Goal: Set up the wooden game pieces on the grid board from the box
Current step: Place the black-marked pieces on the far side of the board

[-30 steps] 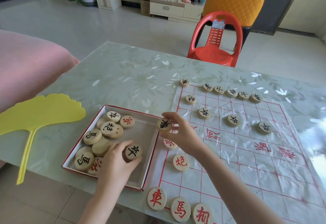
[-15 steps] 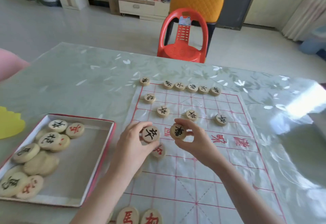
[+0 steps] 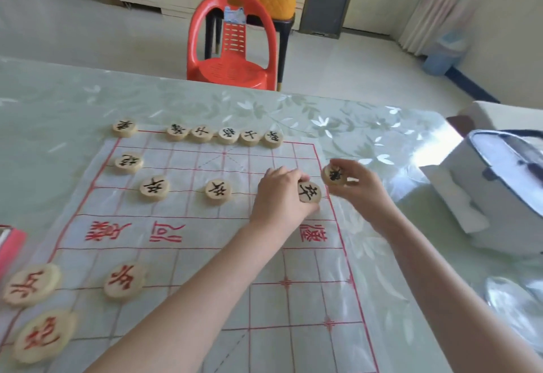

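The grid board (image 3: 182,255), a thin sheet with red lines, lies on the table. Several round wooden pieces with black characters stand along its far edge (image 3: 226,135) and in the rows below (image 3: 154,188). Red-lettered pieces (image 3: 125,281) sit at the near left. My left hand (image 3: 280,197) holds a black-lettered piece (image 3: 309,192) at the board's right edge, low over the sheet. My right hand (image 3: 357,186) pinches another black-lettered piece (image 3: 333,175) just beyond that edge, raised above the table. Only a red corner of the box (image 3: 10,245) shows at the far left.
A white bag or case (image 3: 505,190) sits on the table to the right of my right hand. A red plastic chair (image 3: 232,43) stands beyond the table's far edge, with an orange chair behind it. A flowered cover spreads over the table (image 3: 58,102).
Both hands have moved from the box across the board to its right edge, each carrying a piece. The view swung right, so the box has nearly left the frame.
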